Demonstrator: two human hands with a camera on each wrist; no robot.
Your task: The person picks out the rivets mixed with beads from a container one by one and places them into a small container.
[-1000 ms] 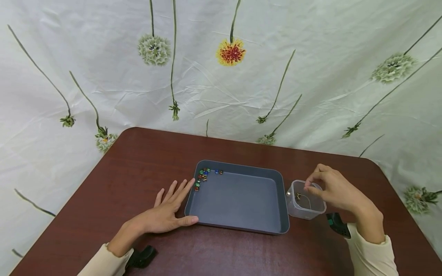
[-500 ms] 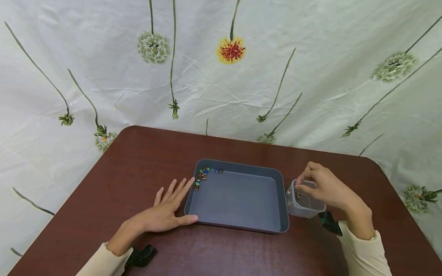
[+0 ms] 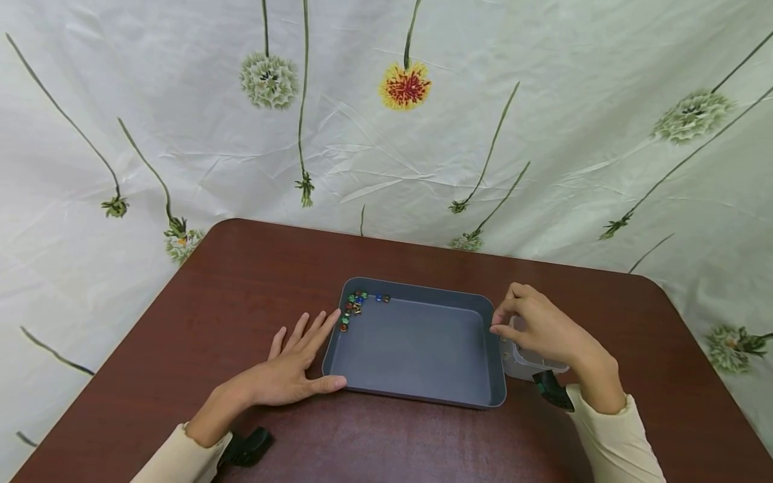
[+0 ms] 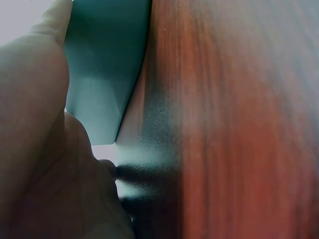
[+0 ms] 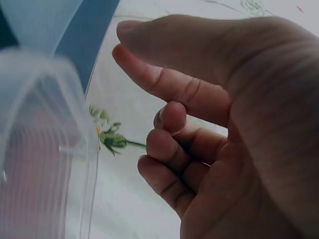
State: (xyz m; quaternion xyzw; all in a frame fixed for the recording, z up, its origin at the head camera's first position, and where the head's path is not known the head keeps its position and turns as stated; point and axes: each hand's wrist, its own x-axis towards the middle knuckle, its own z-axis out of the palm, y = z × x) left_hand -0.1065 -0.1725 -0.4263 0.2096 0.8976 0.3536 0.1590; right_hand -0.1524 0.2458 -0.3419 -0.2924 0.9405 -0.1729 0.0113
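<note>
A grey rectangular tray (image 3: 417, 349) lies on the table, with several small shiny beads (image 3: 356, 305) in red, green, blue and gold gathered at its far left corner. My left hand (image 3: 286, 376) is spread at the tray's left side, fingertips and thumb at its rim. Over the tray's right rim is my right hand (image 3: 543, 329), with thumb and index fingertips drawn close together and the other fingers curled. Whether something small sits between those tips cannot be made out, even in the right wrist view. Beneath this hand stands a clear plastic box (image 3: 525, 365), partly hidden.
The brown wooden table (image 3: 272, 261) extends around the tray on all sides. Behind it hangs a pale cloth (image 3: 338, 134) printed with flowers. A black wrist device (image 3: 247, 448) is on the left wrist, another (image 3: 552, 390) on the right.
My right hand has moved left from above the plastic box to the tray's right rim, thumb and index fingertips held close. The left hand, tray and beads have stayed put.
</note>
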